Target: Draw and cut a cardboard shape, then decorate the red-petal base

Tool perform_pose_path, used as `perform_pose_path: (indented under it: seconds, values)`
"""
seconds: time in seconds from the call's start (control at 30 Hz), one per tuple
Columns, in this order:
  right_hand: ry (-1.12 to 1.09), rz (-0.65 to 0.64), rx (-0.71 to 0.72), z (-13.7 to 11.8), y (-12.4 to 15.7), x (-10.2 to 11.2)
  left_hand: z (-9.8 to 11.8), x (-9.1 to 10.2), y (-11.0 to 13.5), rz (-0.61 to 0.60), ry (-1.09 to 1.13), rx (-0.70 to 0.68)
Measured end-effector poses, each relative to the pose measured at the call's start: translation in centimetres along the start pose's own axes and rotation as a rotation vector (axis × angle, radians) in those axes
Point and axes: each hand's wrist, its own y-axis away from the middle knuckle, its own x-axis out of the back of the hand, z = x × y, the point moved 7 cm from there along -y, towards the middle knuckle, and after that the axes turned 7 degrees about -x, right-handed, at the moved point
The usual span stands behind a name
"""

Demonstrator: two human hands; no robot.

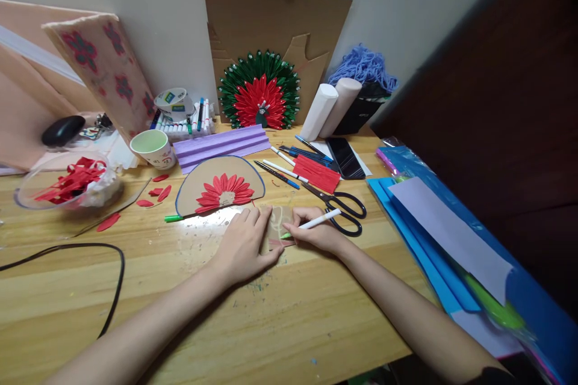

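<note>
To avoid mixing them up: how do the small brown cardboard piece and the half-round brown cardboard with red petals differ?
The small brown cardboard piece looks much smaller than the half-round brown cardboard. The small piece shows pale lines; the half-round one bears red petals. Both lie on the wooden table.

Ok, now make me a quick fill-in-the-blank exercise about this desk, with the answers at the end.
1. The pen is in the ____ hand.
2. The petals on the half-round card are ____.
3. The scissors are ____-handled.
4. The cup is ____ inside.

Missing words: right; red; black; green.
</note>
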Motion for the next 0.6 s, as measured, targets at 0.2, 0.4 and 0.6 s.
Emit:
perform_pose_path:
  seconds: [0.2,0.4,0.6]
  values:
    - [-0.094,-0.031,-0.014,0.06,-0.09,-0.03,-0.03,-0.14,0.06,0.007,-0.013,-0.01]
    - [-0.038,-0.078,0.011,-0.09,-0.06,-0.3,-0.1,-0.16,0.08,0.009,-0.016,-0.009]
    - [-0.02,-0.087,0.014,-0.13,0.06,-0.12,-0.07,-0.17,0.08,-0.005,-0.019,-0.01]
